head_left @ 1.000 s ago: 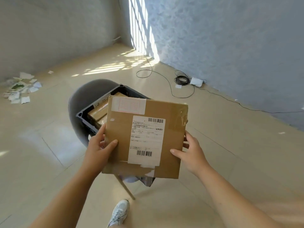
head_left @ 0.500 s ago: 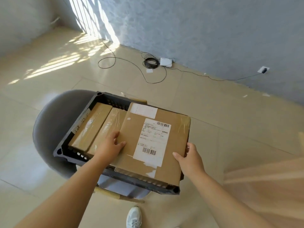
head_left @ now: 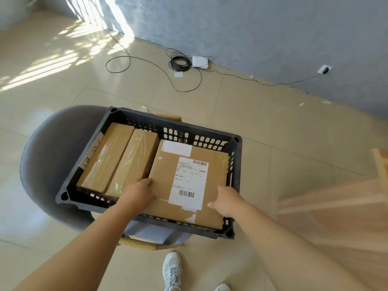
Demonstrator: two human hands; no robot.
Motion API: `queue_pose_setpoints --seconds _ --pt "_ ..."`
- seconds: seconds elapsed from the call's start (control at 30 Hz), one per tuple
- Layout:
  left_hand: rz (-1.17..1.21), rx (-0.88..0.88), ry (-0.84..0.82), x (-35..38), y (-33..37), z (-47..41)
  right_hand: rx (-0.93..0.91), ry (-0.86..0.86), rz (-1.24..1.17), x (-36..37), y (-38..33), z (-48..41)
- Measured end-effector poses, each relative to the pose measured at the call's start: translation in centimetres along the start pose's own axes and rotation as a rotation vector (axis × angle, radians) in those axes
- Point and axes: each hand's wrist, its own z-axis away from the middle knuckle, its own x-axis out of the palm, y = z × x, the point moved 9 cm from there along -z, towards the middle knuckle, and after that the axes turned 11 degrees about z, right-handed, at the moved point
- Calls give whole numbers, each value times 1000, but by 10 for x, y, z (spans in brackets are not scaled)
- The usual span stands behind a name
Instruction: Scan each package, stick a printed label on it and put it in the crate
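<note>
— So, where is the package?
— Lying in the black crate, beside two boxes. The left hand grips its left edge, the right hand its right edge.

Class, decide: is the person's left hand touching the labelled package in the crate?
Touching. The head view shows the left hand lying over the left edge of the labelled package, with no gap visible.
</note>
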Motion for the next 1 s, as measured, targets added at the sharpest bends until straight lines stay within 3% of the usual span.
queue_pose_setpoints --seconds 0.27,0.5,1.0 --pt "-149 31 16 -6 18 31 -128 72 141 -39 24 36" --pt "-258 217 23 17 99 70 -63 202 161 -69 119 98" --pt "-344 565 -139 250 287 259 173 305 -88 32 427 288"
